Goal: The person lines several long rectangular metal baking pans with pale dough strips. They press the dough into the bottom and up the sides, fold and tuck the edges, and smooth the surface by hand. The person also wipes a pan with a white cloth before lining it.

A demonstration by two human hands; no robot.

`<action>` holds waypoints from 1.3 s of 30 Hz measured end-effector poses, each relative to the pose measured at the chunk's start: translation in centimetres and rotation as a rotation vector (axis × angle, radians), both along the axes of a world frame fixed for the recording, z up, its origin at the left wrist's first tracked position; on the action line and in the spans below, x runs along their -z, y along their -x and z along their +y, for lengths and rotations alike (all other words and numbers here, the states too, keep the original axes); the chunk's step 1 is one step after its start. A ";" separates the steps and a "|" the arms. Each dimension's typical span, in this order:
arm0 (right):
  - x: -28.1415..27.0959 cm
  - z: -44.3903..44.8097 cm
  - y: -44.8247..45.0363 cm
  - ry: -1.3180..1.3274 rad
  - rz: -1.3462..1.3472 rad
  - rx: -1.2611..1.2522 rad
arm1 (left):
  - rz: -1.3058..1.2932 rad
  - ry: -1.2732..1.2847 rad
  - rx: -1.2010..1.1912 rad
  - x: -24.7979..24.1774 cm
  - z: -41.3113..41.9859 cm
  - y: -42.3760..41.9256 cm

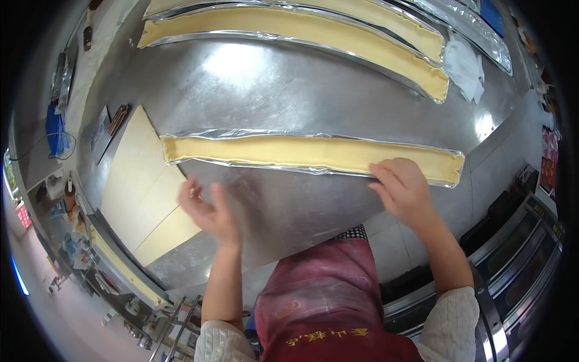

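A long narrow foil-lined tray lies across the steel table in front of me, lined with a strip of yellow dough. The dough reaches up the tray's sides and ends. My right hand is at the near edge towards the tray's right end, thumb and fingertips bent around the foil-and-dough rim. Above the table, just short of the tray's left part, my left hand is raised with fingers apart and nothing in it. Flat sheets of rolled dough, cut into pieces, lie to its left.
Two more dough-lined trays stand at the far side, and a foil-lined tray lies beyond a crumpled white cloth or bag. A broad blade with a brown handle rests at the left. Oven-like metal units stand at my right.
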State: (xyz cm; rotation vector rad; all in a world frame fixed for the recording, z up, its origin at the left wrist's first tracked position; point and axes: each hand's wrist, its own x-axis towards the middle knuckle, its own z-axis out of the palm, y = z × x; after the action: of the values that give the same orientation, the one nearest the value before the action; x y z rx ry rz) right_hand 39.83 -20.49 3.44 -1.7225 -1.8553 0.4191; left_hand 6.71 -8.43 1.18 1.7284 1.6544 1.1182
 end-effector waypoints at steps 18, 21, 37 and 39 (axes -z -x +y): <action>1.3 19.1 15.6 -0.187 0.005 -0.136 | -0.044 0.077 0.025 1.3 10.6 2.9; 2.7 20.0 15.8 -0.066 0.019 -0.118 | -0.063 0.039 0.026 2.0 10.6 2.9; 4.2 23.1 19.0 -0.181 -0.213 -0.162 | -0.153 -0.067 -0.017 3.5 10.5 2.0; 3.4 23.3 20.0 -0.240 -0.191 -0.156 | -0.155 -0.071 -0.016 3.6 10.5 2.0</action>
State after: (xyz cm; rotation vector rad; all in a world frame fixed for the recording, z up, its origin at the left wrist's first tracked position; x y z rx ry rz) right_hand 19.88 2.77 0.00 -1.5063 -2.0899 0.0871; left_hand 4.73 2.02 -2.46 1.6288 1.5541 1.2990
